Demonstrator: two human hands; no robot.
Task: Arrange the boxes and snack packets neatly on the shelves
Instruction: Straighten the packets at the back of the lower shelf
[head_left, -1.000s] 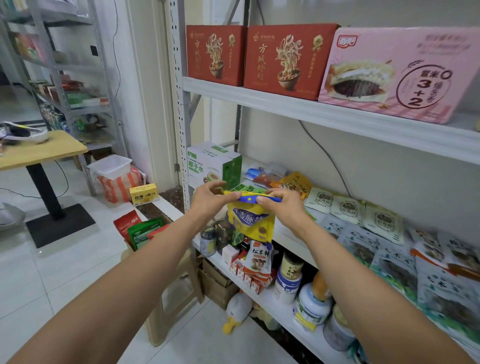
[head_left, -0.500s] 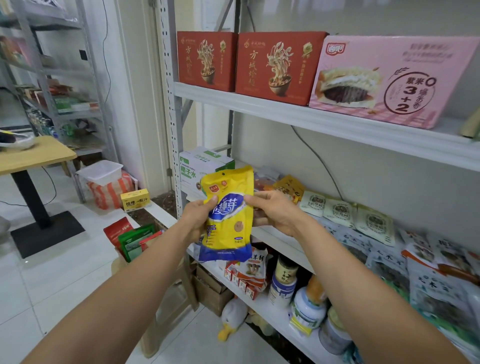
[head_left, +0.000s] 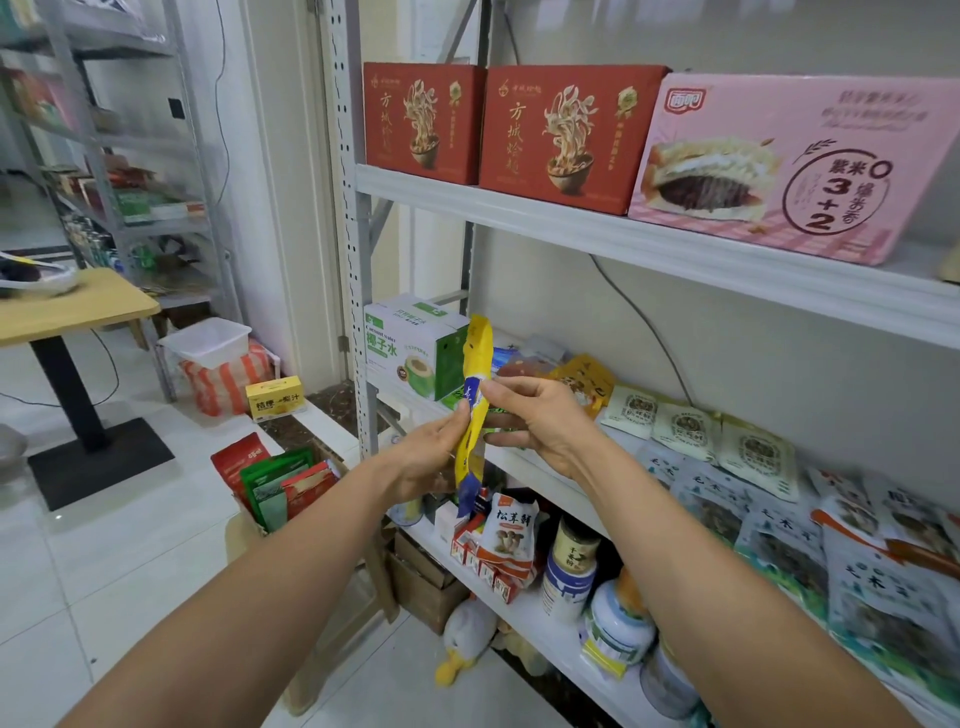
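Left grip (head_left: 428, 460): fingers and thumb pinch the packet's left face.
Right grip (head_left: 540, 421): fingertips pinch the packet's right face, by its blue band.
Yellow snack packet (head_left: 476, 384): upright, edge-on, held in the air in front of the middle shelf.
Middle shelf (head_left: 530, 475): coconut water box (head_left: 405, 348) just behind the packet; flat packets lie to the right.
Top shelf (head_left: 623, 244): two red noodle boxes (head_left: 566, 137) side by side, pink bread box (head_left: 795, 166) alongside.
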